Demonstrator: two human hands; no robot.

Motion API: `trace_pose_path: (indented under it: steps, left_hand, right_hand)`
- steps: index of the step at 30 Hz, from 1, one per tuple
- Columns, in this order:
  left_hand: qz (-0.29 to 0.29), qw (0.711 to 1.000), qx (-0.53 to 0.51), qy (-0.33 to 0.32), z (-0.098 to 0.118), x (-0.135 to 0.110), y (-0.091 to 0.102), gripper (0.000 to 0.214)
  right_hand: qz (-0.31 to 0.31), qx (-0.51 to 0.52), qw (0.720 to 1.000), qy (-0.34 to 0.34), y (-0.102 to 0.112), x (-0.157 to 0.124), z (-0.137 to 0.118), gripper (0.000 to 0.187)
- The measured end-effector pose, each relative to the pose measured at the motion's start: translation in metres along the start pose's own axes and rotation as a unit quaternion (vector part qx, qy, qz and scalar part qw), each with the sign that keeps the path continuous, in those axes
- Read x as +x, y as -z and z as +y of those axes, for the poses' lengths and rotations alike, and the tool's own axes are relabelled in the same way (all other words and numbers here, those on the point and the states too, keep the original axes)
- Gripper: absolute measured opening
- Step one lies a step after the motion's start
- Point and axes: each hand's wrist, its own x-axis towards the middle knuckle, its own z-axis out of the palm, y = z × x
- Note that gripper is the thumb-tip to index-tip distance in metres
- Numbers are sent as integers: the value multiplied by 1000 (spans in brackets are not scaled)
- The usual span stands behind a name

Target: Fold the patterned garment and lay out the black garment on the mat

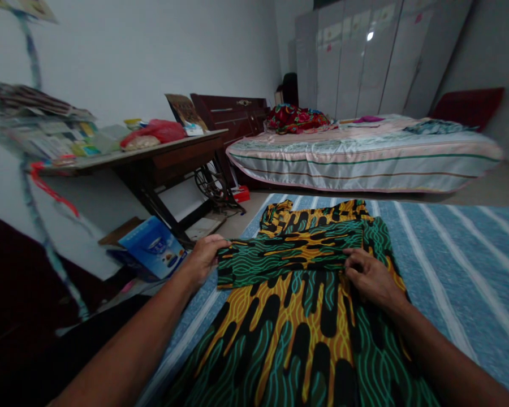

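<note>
A garment (288, 316) patterned in green, black and orange lies spread on a blue sheet with white stripes. One sleeve-like strip (271, 257) of it is laid across its upper part. My left hand (206, 257) pinches the outer end of this strip at the left. At the right, my right hand (367, 274) has its fingers closed at the strip's lower edge, over the garment's body. The garment's far end is bunched, and its near end runs out of view below.
The blue striped sheet (462, 271) stretches to the right. Beyond it stands a bed (356, 167) with a bundled red floral cloth (297, 118). At the left are a cluttered sewing-machine table (186, 148) and a blue box (155, 249) below it. A wardrobe (352, 62) stands at the back.
</note>
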Motion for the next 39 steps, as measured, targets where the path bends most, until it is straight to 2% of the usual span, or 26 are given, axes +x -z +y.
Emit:
trace_pose_path:
  steps: [8, 12, 15, 23, 28, 36, 39]
  left_hand:
    - [-21, 991, -115, 69, -4, 1, -6, 21]
    - [-88, 977, -103, 163, -4, 3, -6, 21]
    - [-109, 971, -73, 198, -1, 7, -3, 29]
    - [-132, 983, -72, 109, 4, 10, 7, 29]
    - [-115, 987, -52, 98, -2, 12, 10, 31]
    - [-96, 989, -74, 82, -8, 7, 5, 41]
    - [-90, 989, -91, 71, -14, 7, 4, 38]
  right_hand:
    - [-21, 9, 1000, 0, 1, 3, 0, 9]
    - [-21, 10, 1000, 4, 2, 3, -1, 10]
    - [-23, 9, 1000, 4, 2, 3, -1, 10]
    - [-17, 3, 1000, 0, 1, 2, 0, 10]
    - [-13, -4, 1000, -9, 1, 0, 0, 10]
    - [-15, -28, 999, -6, 1, -1, 2, 11]
    - [-15, -37, 999, 5, 0, -3, 4, 11]
